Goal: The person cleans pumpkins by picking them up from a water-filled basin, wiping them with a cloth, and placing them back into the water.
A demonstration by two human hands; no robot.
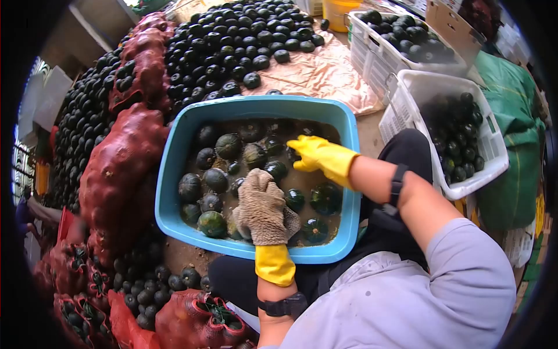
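A blue plastic tub [164, 192] holds muddy water and several dark green pumpkins [228, 146], some half under the surface. My left hand [275, 266], in a yellow rubber glove, is inside or under a brown towel cloth [260, 200] low over the near middle of the tub. The cloth hides its fingers, so I cannot tell their grip. My right hand [319, 158], also in a yellow glove, reaches in from the right with fingers apart. Its fingertips are right at a dark pumpkin in the water. Near it floats another wet pumpkin [276, 170].
Beyond the tub, a large heap of pumpkins [232, 43] lies on a pinkish sheet [319, 72]. Red mesh sacks [119, 180] line the left side. Two white crates of pumpkins, one far [372, 58] and one near [491, 157], stand at right beside a green sack [511, 128].
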